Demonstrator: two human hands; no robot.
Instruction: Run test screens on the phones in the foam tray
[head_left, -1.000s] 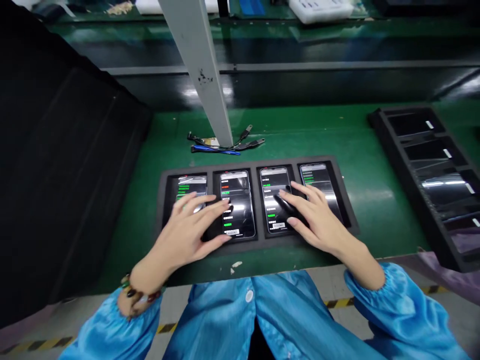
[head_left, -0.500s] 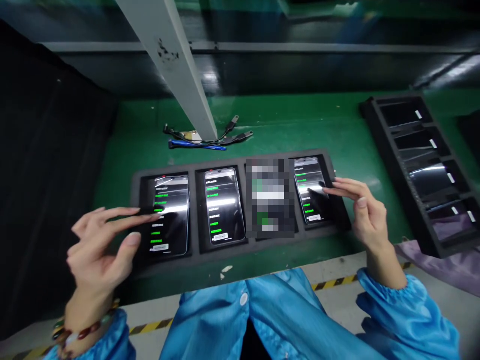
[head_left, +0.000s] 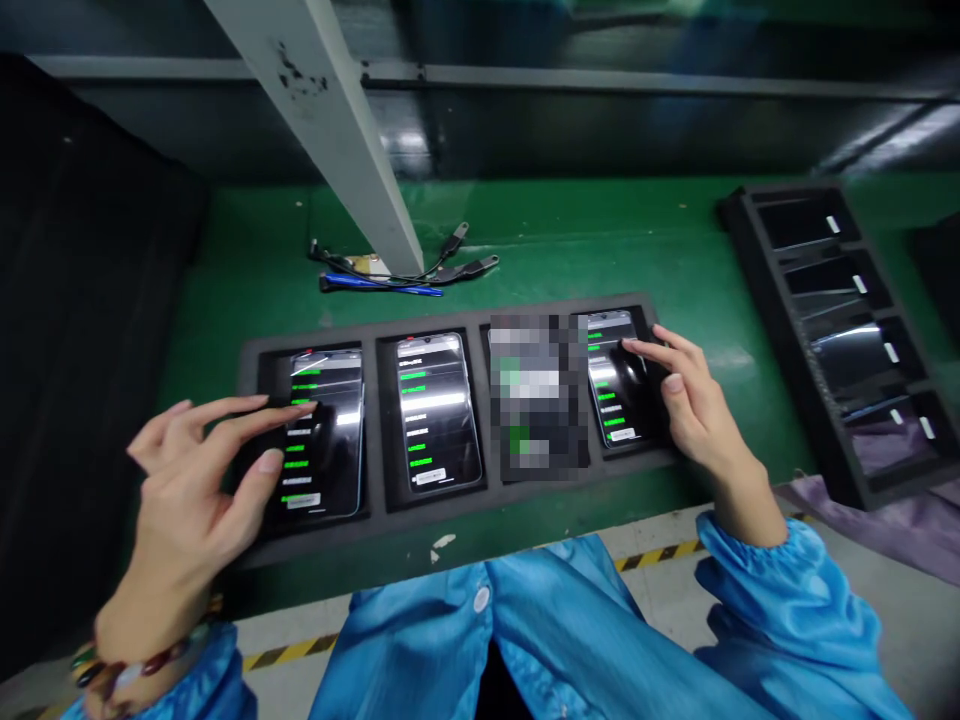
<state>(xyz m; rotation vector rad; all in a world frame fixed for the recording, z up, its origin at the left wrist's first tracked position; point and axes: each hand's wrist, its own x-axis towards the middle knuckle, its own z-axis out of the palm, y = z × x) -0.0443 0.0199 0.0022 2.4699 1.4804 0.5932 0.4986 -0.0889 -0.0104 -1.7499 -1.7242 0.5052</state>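
Observation:
A dark foam tray [head_left: 375, 520] lies on the green bench with smartphones set in its slots, their screens lit with white and green lines of text. My left hand [head_left: 199, 480] is open, its index fingertip at the screen of the leftmost phone [head_left: 337, 450]. Over the rightmost phone [head_left: 611, 395], my right hand [head_left: 694, 410] has its index finger stretched to the upper part of the screen; it holds nothing. Between them lies a second lit phone [head_left: 442, 430], untouched. The slot right of that phone is blurred out by pixel blocks.
A grey post [head_left: 330, 130] rises from the green bench [head_left: 562, 240]. Black cables [head_left: 465, 268] and a blue pen-like tool [head_left: 382, 285] lie at its foot. On the right stands another black tray [head_left: 795, 370] holding several dark-screened phones. A purple cloth [head_left: 855, 520] hangs by the bench edge.
My right index finger has moved up and left on the rightmost phone, whose lines of text have shifted. The text on the leftmost phone has also changed. The whole view has shifted slightly.

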